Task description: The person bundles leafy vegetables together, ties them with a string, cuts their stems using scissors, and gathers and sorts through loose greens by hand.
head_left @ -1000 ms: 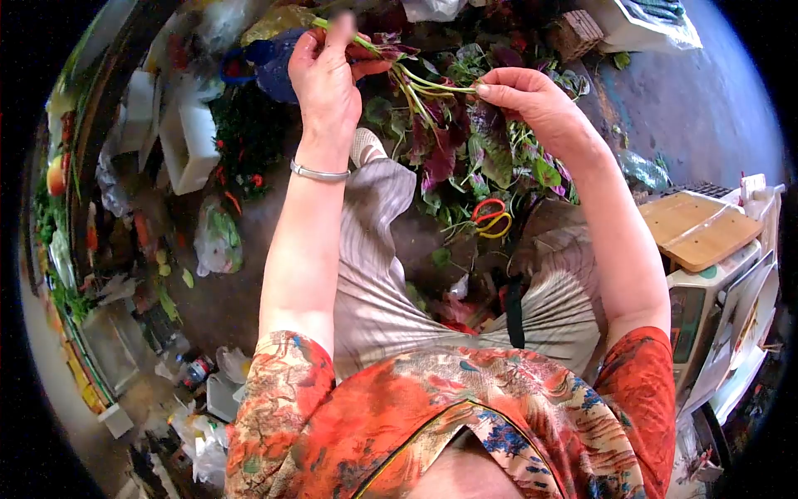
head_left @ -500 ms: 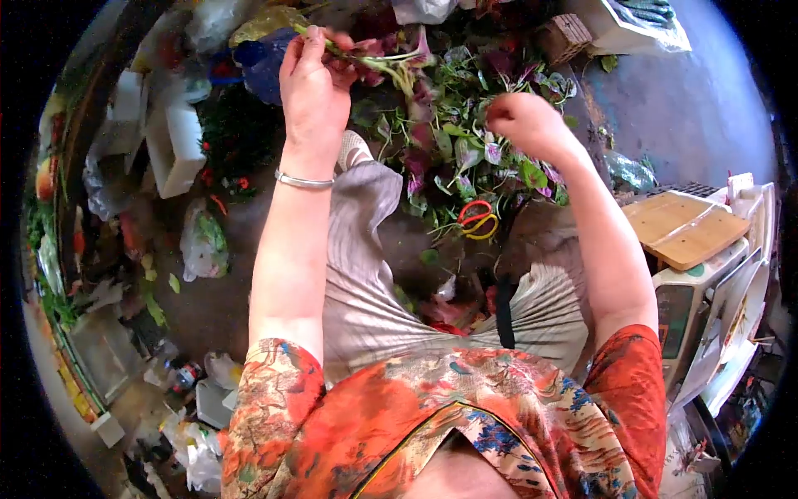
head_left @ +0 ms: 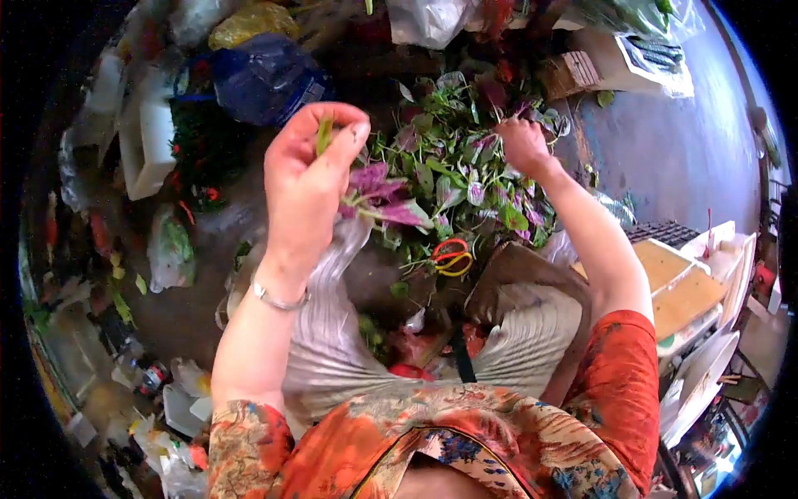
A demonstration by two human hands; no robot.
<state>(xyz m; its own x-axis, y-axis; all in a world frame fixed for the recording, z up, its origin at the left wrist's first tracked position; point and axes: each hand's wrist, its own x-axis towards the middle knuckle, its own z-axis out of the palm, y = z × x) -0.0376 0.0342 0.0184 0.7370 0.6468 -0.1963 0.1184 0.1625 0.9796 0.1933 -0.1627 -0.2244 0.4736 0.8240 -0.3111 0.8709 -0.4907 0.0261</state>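
My left hand (head_left: 309,170) is raised left of the pile, fingers closed round a few amaranth stems. Purple and green amaranth leaves (head_left: 386,198) hang out below its fingers, and a green stem end (head_left: 324,135) shows above the thumb. On the ground in front of me lies a loose heap of amaranth (head_left: 449,179). At its upper right, my right hand (head_left: 525,145) touches the leaves with curled fingers; what they pinch, if anything, is hidden. Scissors (head_left: 451,257) with a red and a yellow handle lie at the heap's near edge, blades not visible.
A blue plastic bag (head_left: 270,79) lies beyond my left hand. White foam boxes (head_left: 148,141) stand at left, and another (head_left: 615,62) sits at upper right beside a brown block (head_left: 569,75). A wooden board (head_left: 686,291) rests on stacked items at right.
My left hand has come down and nearer with the amaranth, turning so the leaves hang. My right hand has reached into the heap's upper right. The view has shifted.
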